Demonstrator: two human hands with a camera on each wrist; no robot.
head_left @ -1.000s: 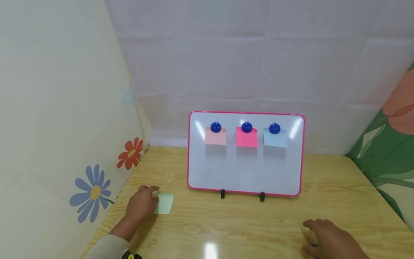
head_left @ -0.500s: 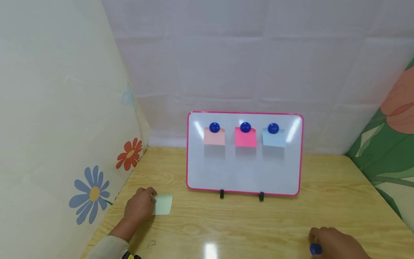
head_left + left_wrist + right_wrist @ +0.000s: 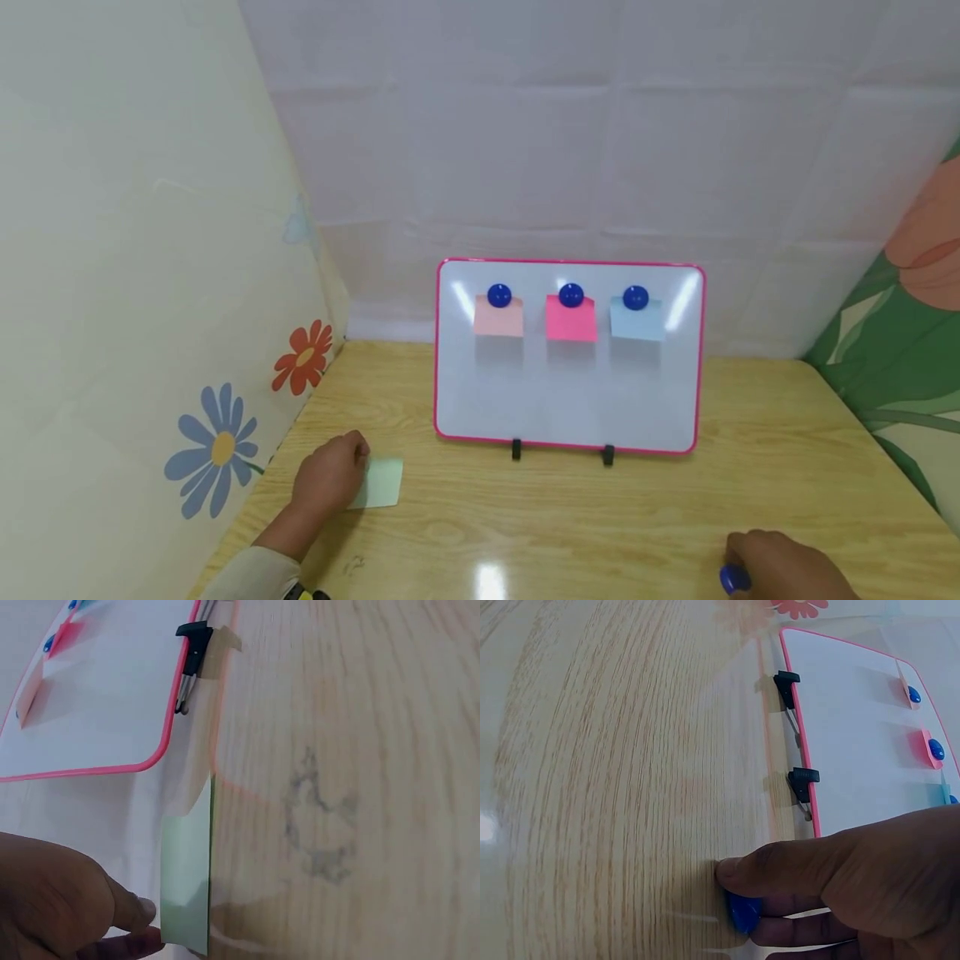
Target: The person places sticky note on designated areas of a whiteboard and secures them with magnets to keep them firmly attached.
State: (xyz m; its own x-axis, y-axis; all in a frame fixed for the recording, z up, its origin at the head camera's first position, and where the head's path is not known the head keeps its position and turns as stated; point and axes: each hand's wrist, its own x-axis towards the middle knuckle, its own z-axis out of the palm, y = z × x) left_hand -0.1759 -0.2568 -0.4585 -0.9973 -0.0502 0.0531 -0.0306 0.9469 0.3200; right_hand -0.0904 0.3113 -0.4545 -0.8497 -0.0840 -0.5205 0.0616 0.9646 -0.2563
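Near the table's left side my left hand (image 3: 330,473) has its fingers curled at the left edge of a pale green sticky note (image 3: 382,483). In the left wrist view the thumb and a finger meet at a corner of that note (image 3: 186,885), whose far part stands off at an angle. My right hand (image 3: 791,567), low on the right, grips a round blue magnet (image 3: 735,578) between thumb and fingers, close to the tabletop. The right wrist view shows the magnet (image 3: 744,911) below the thumb, partly covered by the fingers.
A whiteboard (image 3: 566,400) with a pink frame stands on black feet (image 3: 608,455) at the back. Light pink (image 3: 498,321), hot pink (image 3: 572,325) and light blue notes (image 3: 636,325) hang there under blue magnets. A flower-patterned wall (image 3: 112,292) borders the wooden table (image 3: 525,517) on the left.
My left fingers have curled in at the green note, which has shifted slightly toward me. My right hand has closed round the blue magnet and moved slightly right and nearer.
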